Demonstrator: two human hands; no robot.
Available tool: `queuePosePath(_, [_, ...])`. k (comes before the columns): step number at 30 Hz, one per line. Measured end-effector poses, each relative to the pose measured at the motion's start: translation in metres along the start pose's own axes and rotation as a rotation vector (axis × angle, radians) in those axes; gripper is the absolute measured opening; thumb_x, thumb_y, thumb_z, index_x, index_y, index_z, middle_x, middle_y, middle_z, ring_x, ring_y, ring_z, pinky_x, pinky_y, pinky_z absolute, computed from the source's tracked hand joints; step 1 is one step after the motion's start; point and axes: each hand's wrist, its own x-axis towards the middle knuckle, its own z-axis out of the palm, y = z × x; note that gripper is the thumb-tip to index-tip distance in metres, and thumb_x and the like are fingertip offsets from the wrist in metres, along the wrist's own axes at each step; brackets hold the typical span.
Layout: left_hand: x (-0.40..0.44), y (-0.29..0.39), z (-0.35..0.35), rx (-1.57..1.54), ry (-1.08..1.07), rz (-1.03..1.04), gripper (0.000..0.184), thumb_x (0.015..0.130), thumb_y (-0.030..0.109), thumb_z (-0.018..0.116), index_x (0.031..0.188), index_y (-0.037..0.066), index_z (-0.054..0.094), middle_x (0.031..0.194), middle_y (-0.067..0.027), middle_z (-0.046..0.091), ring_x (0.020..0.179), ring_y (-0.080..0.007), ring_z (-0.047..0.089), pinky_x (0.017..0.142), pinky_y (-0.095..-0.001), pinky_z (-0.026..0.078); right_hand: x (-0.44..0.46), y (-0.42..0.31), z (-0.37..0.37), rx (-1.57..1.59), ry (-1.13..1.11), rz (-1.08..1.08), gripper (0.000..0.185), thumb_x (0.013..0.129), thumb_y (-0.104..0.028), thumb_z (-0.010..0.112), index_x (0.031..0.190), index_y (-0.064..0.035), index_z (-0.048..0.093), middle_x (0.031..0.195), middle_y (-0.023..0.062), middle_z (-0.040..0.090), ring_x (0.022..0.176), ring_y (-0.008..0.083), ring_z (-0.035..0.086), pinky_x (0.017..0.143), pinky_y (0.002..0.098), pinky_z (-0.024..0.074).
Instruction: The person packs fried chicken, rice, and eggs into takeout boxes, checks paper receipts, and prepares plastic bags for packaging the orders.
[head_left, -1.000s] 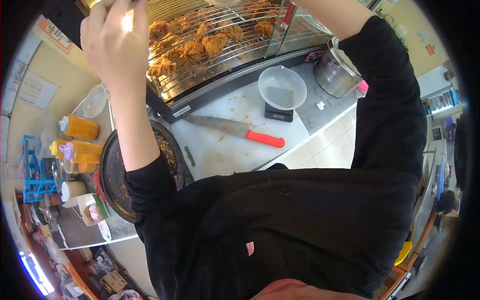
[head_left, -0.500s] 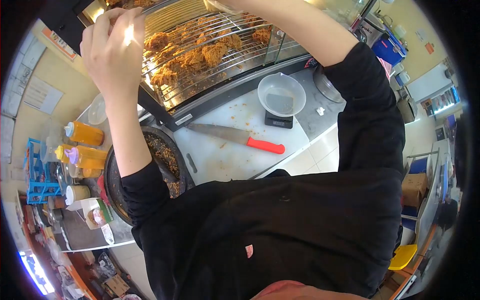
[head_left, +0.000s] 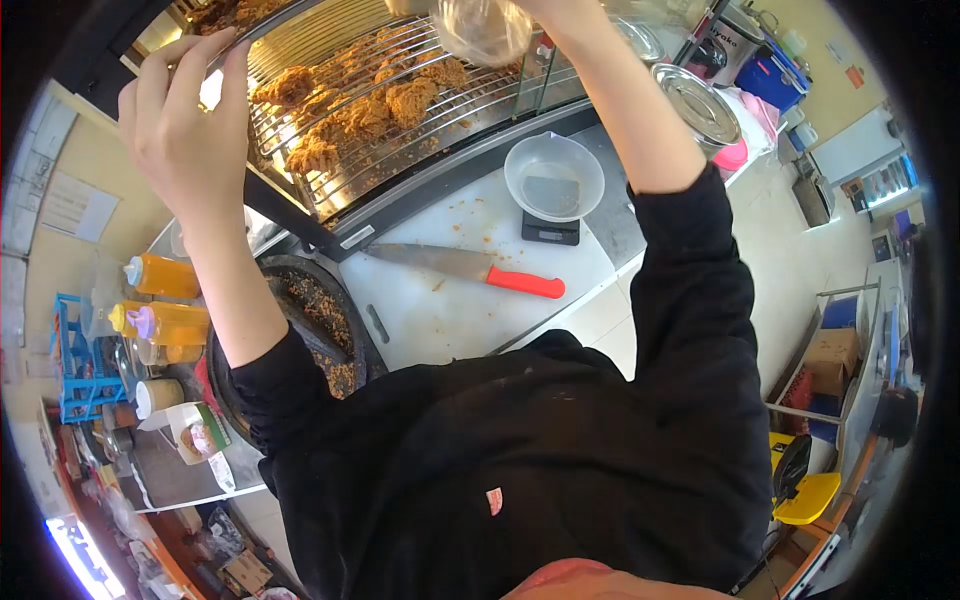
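My left hand (head_left: 190, 125) has its curled fingertips on the dark top edge of a lit glass food case (head_left: 430, 165). Fried chicken pieces (head_left: 365, 115) lie on the wire rack inside. At the top edge, my right hand (head_left: 550, 8) is mostly cut off; shiny clear plastic (head_left: 483, 30) is around or in it, over the rack, and its fingers cannot be made out. Below the case, a red-handled knife (head_left: 525, 283) rests on a white cutting board (head_left: 430, 325). A clear bowl (head_left: 555, 178) sits on a small black scale (head_left: 550, 231).
Left of the board is a dark round pan (head_left: 340, 300) with crumbs. Sauce bottles (head_left: 165, 277), a blue rack (head_left: 85, 385) and an open carton (head_left: 195, 435) stand farther left. A metal lid (head_left: 698, 103) lies at the right, beyond the scale.
My left hand has moved left and a little down, with the case edge. My right forearm has swung left, and more of the clear plastic shows. The metal lid is uncovered.
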Motion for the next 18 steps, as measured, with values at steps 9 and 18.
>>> queuePosePath(9, [-0.002,0.0,-0.009,-0.039,-0.028,-0.057,0.013,0.072,0.017,0.073,0.085,0.016,0.07,0.085,0.0045,0.062,0.075,-0.0162,0.053,0.069,-0.029,0.043,-0.179,0.179,-0.029,0.132,-0.126,0.611,0.026,0.081,-0.026,0.068,0.08,-0.0001,0.069,0.066,-0.0016,0.062,0.061,0.0031,0.051,0.054,0.0217,0.0418])
queuePosePath(18, [0.003,0.007,-0.01,-0.06,-0.007,-0.078,0.015,0.072,0.016,0.073,0.087,0.014,0.07,0.086,0.0026,0.061,0.077,-0.0172,0.053,0.069,-0.0301,0.043,-0.24,0.228,-0.042,-0.388,-0.389,0.637,0.052,0.085,-0.052,0.047,0.1,-0.0058,0.066,0.094,0.0205,0.064,0.093,0.0358,0.059,0.083,0.0381,0.0444])
